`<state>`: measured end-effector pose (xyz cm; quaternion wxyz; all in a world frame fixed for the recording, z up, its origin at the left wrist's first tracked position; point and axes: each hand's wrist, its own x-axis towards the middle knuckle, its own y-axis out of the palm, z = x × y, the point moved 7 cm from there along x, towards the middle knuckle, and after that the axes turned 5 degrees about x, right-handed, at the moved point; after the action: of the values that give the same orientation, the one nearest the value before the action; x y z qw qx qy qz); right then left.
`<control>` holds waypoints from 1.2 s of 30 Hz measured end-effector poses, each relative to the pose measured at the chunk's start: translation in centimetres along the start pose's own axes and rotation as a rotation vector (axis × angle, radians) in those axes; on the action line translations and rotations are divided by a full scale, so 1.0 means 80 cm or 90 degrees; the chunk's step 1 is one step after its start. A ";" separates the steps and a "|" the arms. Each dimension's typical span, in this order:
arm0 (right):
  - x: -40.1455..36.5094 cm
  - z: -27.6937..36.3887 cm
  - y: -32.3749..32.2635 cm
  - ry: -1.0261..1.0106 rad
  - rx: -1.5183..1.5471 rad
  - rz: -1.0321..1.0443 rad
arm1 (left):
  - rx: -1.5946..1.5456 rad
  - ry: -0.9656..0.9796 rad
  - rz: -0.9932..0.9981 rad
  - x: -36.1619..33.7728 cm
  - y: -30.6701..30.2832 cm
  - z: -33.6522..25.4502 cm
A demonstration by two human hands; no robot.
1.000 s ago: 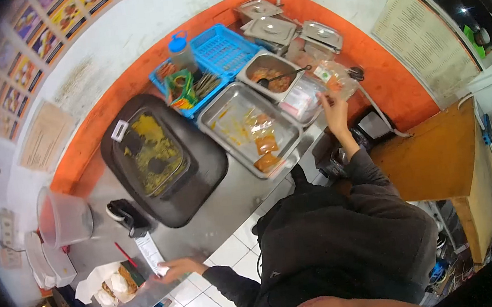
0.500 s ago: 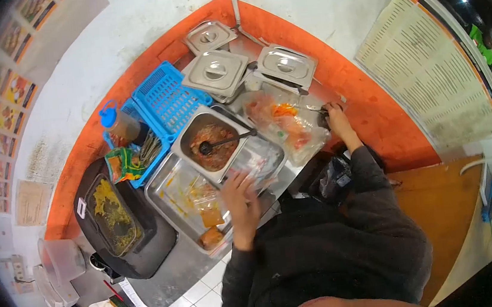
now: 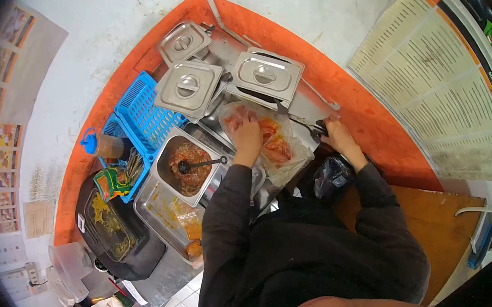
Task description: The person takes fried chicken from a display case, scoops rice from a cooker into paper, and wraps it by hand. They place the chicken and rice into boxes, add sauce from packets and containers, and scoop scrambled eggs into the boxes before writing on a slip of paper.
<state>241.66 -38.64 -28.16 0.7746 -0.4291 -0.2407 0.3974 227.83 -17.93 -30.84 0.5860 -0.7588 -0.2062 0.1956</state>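
Observation:
My right hand (image 3: 340,137) is closed around the black handles of a pair of scissors (image 3: 301,122), whose metal blades point left and up over the counter. My left hand (image 3: 247,135) is on the upper left of a clear plastic bag (image 3: 289,164), its fingers bent onto the plastic. Reddish-orange food shows through the bag, which lies at the counter's front edge. Left of my left forearm, a steel pan (image 3: 173,191) holds a chunky red-brown mix with a black ladle (image 3: 202,163) resting in it.
Lidded steel containers (image 3: 190,87) stand behind the bag, with another lid (image 3: 268,74) to their right. A blue basket (image 3: 148,110), a blue-topped bottle (image 3: 104,145), a shallow steel tray (image 3: 163,222) and a black container (image 3: 140,254) are to the left. A black bag (image 3: 331,177) hangs below.
My left hand has moved from above the shallow tray up and right onto the plastic bag. The scissors in my right hand now show more clearly. The view has shifted slightly.

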 end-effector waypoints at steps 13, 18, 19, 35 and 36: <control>-0.115 -0.036 -0.009 0.179 0.457 0.104 | -0.089 0.137 -0.129 -0.032 -0.086 -0.022; -0.103 0.027 0.001 0.141 0.508 0.257 | -0.549 0.003 -0.131 -0.073 -0.132 0.021; -0.100 0.044 0.000 0.097 0.508 0.284 | -0.687 -0.033 -0.158 -0.078 -0.132 0.032; -0.094 0.160 0.054 0.035 0.872 0.496 | -1.362 -0.216 -0.260 -0.127 -0.077 0.038; -0.094 0.156 0.054 0.043 0.858 0.490 | -1.387 -0.215 -0.269 -0.127 -0.079 0.038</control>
<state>226.73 -37.56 -25.67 0.6826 0.0695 0.2430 0.6858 217.17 -19.53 -24.89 -0.4043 -0.7800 -0.4686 -0.0922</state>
